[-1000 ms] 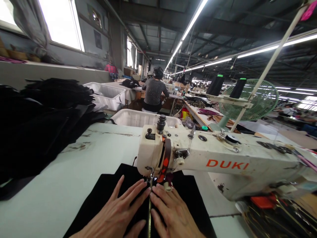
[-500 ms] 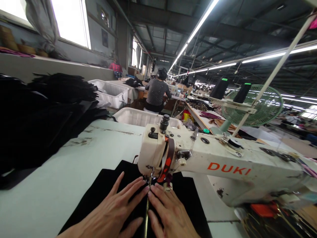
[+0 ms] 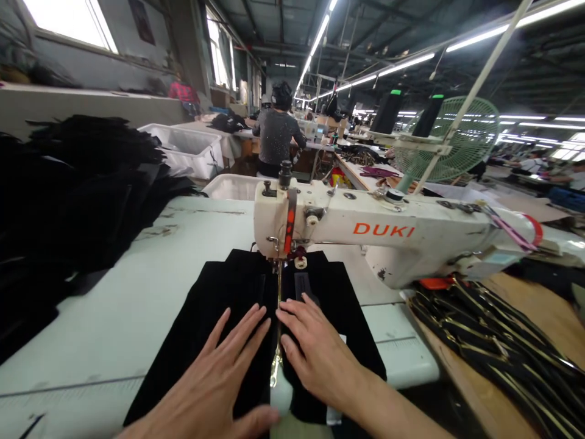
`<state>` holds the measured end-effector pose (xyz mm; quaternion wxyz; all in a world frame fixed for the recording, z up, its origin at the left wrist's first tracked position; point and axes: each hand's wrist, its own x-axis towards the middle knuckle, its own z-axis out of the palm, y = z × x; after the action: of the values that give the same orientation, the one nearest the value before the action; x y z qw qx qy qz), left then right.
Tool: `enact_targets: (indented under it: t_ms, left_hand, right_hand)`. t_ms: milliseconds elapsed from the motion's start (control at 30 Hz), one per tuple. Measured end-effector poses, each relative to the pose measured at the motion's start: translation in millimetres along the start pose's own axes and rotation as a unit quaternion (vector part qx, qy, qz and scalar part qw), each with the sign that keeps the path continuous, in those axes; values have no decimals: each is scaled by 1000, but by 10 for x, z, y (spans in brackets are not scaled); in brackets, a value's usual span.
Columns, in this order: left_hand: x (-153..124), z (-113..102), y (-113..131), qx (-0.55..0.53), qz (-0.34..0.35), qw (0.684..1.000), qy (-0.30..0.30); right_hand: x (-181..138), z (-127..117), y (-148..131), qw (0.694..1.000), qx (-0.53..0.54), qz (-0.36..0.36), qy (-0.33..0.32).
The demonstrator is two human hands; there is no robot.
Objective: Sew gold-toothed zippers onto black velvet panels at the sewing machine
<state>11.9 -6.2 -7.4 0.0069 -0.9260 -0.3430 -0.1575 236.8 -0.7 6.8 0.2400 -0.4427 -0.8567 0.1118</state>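
Note:
My left hand (image 3: 219, 378) lies flat with fingers spread on a black fabric piece (image 3: 214, 305), left of a gold zipper (image 3: 276, 341). My right hand (image 3: 315, 353) lies flat and open on the black fabric to the right of the zipper. The zipper runs between my hands up to the needle area of the white DUKI sewing machine (image 3: 384, 235). The fingertips of both hands rest a short way in front of the presser foot (image 3: 278, 268).
A tall pile of black fabric (image 3: 68, 195) lies at the left of the pale table (image 3: 114, 305). Black-and-gold zippers (image 3: 498, 341) lie at right. White bins (image 3: 192, 149), a green fan (image 3: 457, 143) and a seated person (image 3: 276, 134) are beyond.
The view has tilted down and pulled back. My hands now lie farther from the needle, with more black fabric and zipper showing in front of the machine.

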Motion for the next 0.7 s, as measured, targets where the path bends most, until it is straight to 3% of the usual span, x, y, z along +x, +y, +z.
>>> enact_targets:
  t_ms: [100, 167, 267, 433, 700]
  left_hand:
    - [-210, 34, 235, 49, 7, 997, 63]
    - [-276, 45, 242, 47, 5, 996, 70]
    - [-359, 26, 92, -14, -20, 998, 52]
    - [-498, -9, -93, -126, -83, 988, -33]
    - [-394, -114, 38, -172, -134, 976, 0]
  right_hand:
    - [-203, 23, -149, 1000, 14, 3, -4]
    - [-266, 44, -167, 1000, 7, -18, -10]
    - [-287, 69, -131, 999, 5, -47, -11]
    - [-316, 119, -133, 999, 6, -49, 15]
    - [-440, 146, -269, 995, 17, -70, 63]
